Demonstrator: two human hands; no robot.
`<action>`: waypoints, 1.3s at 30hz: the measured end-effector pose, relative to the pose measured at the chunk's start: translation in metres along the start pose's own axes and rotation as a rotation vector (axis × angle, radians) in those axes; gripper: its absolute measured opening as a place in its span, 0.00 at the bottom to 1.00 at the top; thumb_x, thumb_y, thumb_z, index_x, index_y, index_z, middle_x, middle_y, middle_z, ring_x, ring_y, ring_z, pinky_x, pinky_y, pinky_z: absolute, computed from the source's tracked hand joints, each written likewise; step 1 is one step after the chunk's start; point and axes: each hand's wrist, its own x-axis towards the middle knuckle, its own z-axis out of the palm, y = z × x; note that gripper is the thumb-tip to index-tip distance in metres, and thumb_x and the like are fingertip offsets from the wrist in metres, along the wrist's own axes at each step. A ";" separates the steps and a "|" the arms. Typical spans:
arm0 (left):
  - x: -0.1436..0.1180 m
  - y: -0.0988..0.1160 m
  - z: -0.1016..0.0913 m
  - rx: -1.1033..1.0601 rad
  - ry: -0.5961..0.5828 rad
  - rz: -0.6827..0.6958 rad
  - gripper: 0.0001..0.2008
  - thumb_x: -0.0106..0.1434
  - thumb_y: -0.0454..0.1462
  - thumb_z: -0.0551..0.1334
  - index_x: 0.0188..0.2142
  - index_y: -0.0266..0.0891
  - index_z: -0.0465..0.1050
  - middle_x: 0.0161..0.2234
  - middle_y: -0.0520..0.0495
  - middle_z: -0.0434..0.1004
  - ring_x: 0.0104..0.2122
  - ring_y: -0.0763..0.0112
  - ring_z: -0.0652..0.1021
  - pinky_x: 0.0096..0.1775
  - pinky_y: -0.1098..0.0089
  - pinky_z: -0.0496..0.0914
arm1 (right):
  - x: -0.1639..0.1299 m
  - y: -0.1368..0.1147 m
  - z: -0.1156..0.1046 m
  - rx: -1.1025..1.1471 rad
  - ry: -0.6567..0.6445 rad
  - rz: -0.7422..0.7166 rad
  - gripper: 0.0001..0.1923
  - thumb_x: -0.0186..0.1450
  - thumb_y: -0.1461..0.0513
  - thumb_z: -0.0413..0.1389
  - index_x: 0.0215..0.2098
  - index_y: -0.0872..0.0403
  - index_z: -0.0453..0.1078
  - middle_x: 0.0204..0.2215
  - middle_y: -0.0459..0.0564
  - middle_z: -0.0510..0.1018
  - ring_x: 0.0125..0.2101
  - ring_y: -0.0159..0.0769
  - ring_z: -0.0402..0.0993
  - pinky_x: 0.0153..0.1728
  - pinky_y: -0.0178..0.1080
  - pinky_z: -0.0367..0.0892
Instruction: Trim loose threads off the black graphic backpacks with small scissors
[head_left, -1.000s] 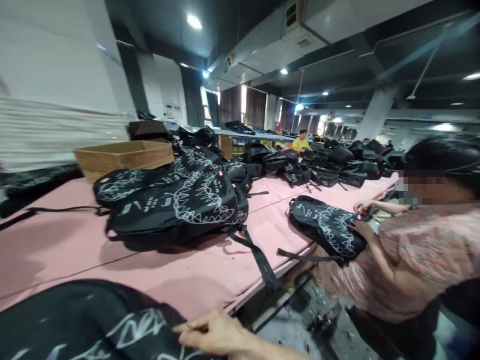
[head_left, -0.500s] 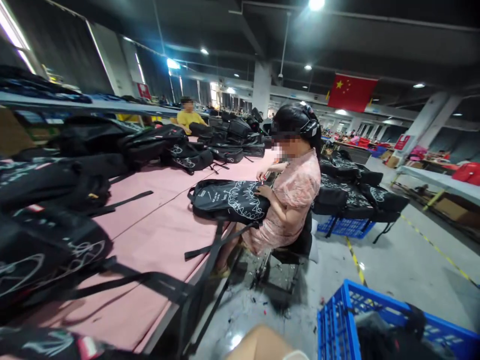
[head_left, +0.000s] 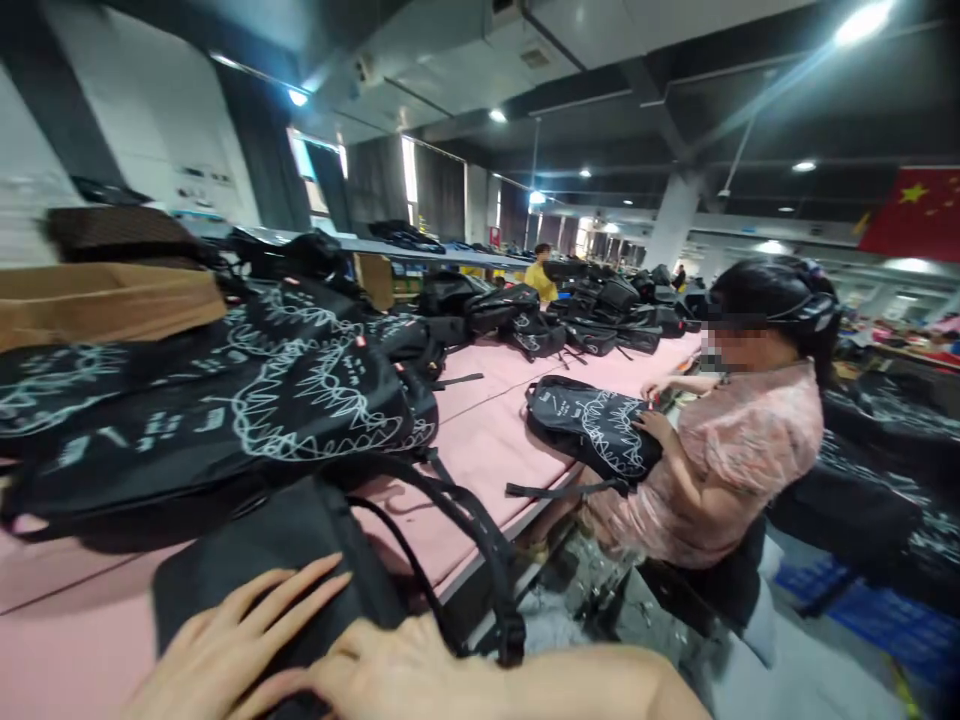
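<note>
Low in the head view, a plain black backpack [head_left: 259, 540] lies on the pink-topped table, its straps trailing off to the right. My left hand [head_left: 240, 640] rests on it with fingers stretched out and slightly apart. My right hand [head_left: 382, 655] reaches in from the right, close beside the left thumb. Its fingers are curled at the backpack's lower part, and whatever they pinch is hidden. Just beyond lies another black backpack [head_left: 187, 440] with white scribble printing and a small red tag.
Further along the pink table [head_left: 487, 390], a person in a pink patterned top [head_left: 742, 440] sits handling a printed backpack [head_left: 592, 420]. Behind are more black bags [head_left: 525, 320], a cardboard box [head_left: 112, 300] and, far off, a person in yellow [head_left: 541, 278]. A blue crate [head_left: 855, 600] stands at right.
My view has swung left, so the seated person now appears further right. Both my hands have come into view on the black backpack; before, only part of an arm showed at the bottom.
</note>
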 end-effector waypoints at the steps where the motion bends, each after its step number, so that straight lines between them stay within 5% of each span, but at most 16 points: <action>1: 0.002 0.002 -0.005 0.010 0.000 -0.001 0.28 0.55 0.42 0.57 0.56 0.58 0.60 0.60 0.55 0.58 0.56 0.52 0.63 0.49 0.58 0.65 | 0.005 0.001 -0.005 -0.031 -0.032 -0.018 0.21 0.62 0.49 0.50 0.50 0.50 0.62 0.42 0.50 0.72 0.35 0.44 0.74 0.30 0.44 0.72; 6: 0.011 0.014 -0.013 0.061 -0.084 -0.047 0.35 0.49 0.35 0.59 0.59 0.50 0.58 0.63 0.48 0.50 0.60 0.50 0.57 0.52 0.56 0.60 | 0.037 -0.004 -0.036 -0.186 -0.276 -0.080 0.23 0.61 0.48 0.53 0.42 0.59 0.67 0.40 0.59 0.74 0.37 0.48 0.74 0.31 0.45 0.71; 13: 0.008 0.021 -0.019 -0.020 -0.115 -0.126 0.41 0.44 0.30 0.55 0.60 0.52 0.55 0.64 0.51 0.47 0.60 0.51 0.55 0.53 0.53 0.58 | 0.057 0.003 -0.050 -0.152 -0.472 -0.197 0.16 0.59 0.51 0.57 0.38 0.55 0.70 0.32 0.53 0.78 0.35 0.45 0.75 0.29 0.40 0.68; 17: 0.008 0.032 -0.019 0.008 -0.093 -0.187 0.40 0.46 0.32 0.55 0.60 0.51 0.55 0.65 0.48 0.46 0.58 0.47 0.57 0.49 0.51 0.60 | 0.049 0.008 -0.032 0.110 -0.389 -0.169 0.11 0.57 0.58 0.57 0.37 0.55 0.70 0.28 0.47 0.76 0.31 0.36 0.73 0.26 0.30 0.62; 25: 0.005 0.039 0.018 0.133 0.148 -0.266 0.33 0.52 0.26 0.52 0.58 0.47 0.60 0.64 0.46 0.49 0.56 0.50 0.61 0.48 0.54 0.63 | 0.043 0.005 0.001 0.693 -0.346 -0.092 0.05 0.54 0.65 0.60 0.30 0.57 0.71 0.23 0.40 0.70 0.25 0.25 0.66 0.25 0.24 0.58; 29: -0.008 0.020 0.004 -0.133 0.232 -0.148 0.33 0.50 0.31 0.58 0.57 0.45 0.61 0.63 0.45 0.51 0.56 0.52 0.62 0.52 0.54 0.62 | 0.038 0.014 -0.003 0.700 -0.233 -0.112 0.13 0.53 0.60 0.63 0.36 0.56 0.73 0.24 0.41 0.73 0.26 0.26 0.68 0.28 0.26 0.60; 32: -0.042 0.029 -0.015 -0.496 0.297 -0.328 0.20 0.54 0.40 0.58 0.46 0.40 0.71 0.53 0.40 0.69 0.50 0.55 0.70 0.49 0.60 0.66 | 0.029 0.019 -0.009 0.635 -0.226 -0.134 0.18 0.54 0.56 0.63 0.41 0.55 0.72 0.29 0.45 0.76 0.30 0.30 0.71 0.32 0.28 0.62; 34: -0.071 0.053 -0.023 -0.849 0.083 -0.585 0.18 0.56 0.50 0.57 0.32 0.37 0.74 0.34 0.40 0.78 0.35 0.58 0.77 0.37 0.64 0.71 | 0.023 0.019 -0.010 0.543 -0.194 -0.168 0.18 0.55 0.56 0.62 0.41 0.56 0.72 0.32 0.47 0.77 0.34 0.33 0.73 0.34 0.30 0.63; 36: -0.093 0.082 -0.026 -1.213 -0.260 -0.805 0.27 0.54 0.59 0.53 0.24 0.36 0.71 0.20 0.42 0.75 0.23 0.62 0.76 0.25 0.67 0.70 | 0.020 0.015 -0.007 0.453 -0.159 -0.220 0.16 0.57 0.57 0.61 0.40 0.57 0.71 0.32 0.47 0.77 0.32 0.32 0.73 0.32 0.30 0.62; 37: -0.098 0.095 -0.025 -1.403 -0.398 -0.902 0.31 0.53 0.62 0.51 0.23 0.36 0.71 0.19 0.42 0.74 0.20 0.62 0.75 0.23 0.68 0.69 | 0.018 0.013 -0.003 0.412 -0.138 -0.260 0.13 0.58 0.58 0.60 0.39 0.57 0.70 0.31 0.46 0.76 0.31 0.31 0.72 0.30 0.30 0.61; 39: -0.098 0.111 -0.020 -1.780 -0.488 -1.093 0.36 0.51 0.65 0.48 0.26 0.33 0.72 0.21 0.40 0.75 0.22 0.63 0.77 0.23 0.69 0.70 | 0.014 0.008 0.008 0.294 -0.101 -0.374 0.07 0.60 0.63 0.57 0.37 0.56 0.68 0.31 0.46 0.74 0.29 0.29 0.70 0.27 0.30 0.59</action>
